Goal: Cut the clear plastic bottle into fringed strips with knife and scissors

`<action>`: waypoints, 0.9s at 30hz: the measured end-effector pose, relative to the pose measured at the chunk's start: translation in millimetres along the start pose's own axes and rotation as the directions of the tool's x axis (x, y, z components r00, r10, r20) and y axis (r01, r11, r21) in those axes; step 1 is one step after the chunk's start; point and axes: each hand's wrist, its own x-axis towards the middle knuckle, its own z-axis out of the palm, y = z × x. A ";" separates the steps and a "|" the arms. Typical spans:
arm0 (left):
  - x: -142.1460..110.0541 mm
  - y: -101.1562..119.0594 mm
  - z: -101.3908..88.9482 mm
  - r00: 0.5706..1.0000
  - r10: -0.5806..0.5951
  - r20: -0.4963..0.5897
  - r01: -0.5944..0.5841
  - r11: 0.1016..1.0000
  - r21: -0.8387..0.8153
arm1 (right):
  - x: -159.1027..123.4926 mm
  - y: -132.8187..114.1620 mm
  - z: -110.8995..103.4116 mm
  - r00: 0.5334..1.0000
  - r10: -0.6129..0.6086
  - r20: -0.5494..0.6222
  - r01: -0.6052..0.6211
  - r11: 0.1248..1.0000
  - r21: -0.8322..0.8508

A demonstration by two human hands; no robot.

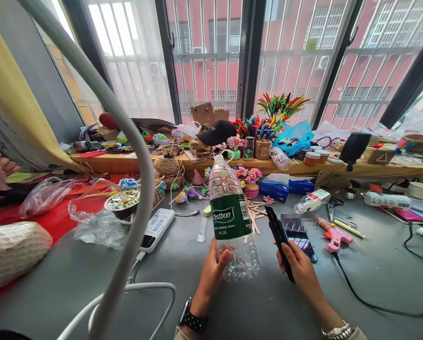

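Note:
My left hand [214,267] is closed round the lower part of a large clear plastic bottle [241,257] with a green label. The bottle is held above the grey table, leaning slightly, its neck pointing away from me; it looks empty. To its right, my right hand [296,264] grips a black utility knife [278,238], which points up and away from me. I cannot make out whether its blade is out. Bottle and knife are apart. Behind the knife, a phone [303,243] lies on the table.
A pink glue gun [337,236] with a black cord lies at right. Wooden craft sticks [255,215] and a ruler [202,229] sit behind the bottle. At left are a white power bank [158,229] and a thick white cable [140,160] crossing close to the camera. Craft supplies crowd the sill.

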 end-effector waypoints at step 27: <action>21.7 15.5 15.7 0.987 -0.062 -0.146 0.090 0.977 0.191 | 8.8 -42.6 -32.4 0.969 -0.130 0.209 0.226 0.805 -0.549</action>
